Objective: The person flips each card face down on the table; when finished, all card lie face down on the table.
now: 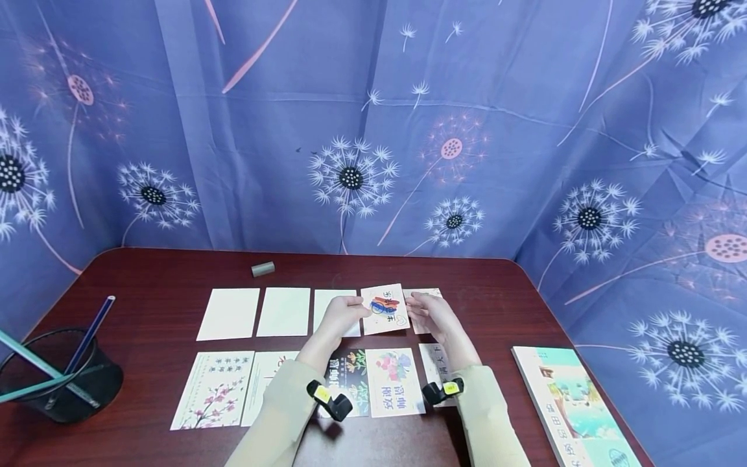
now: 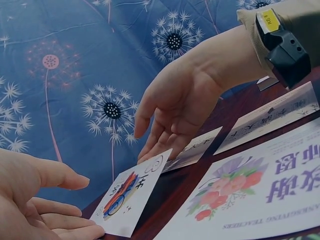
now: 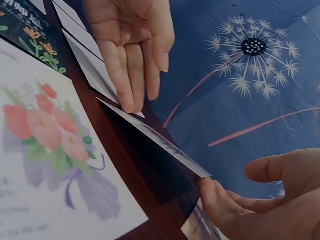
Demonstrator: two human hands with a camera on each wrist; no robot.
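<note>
Centre of the head view: a colourful card is held tilted above the dark red table, in line with the upper row of cards. The left hand supports the card's left edge on extended, relaxed fingers; no pinch is visible. The right hand has its fingertips at the right edge, fingers straight. Below lies a flower card. At lower left stands a mesh pen cup; at lower right, a book.
</note>
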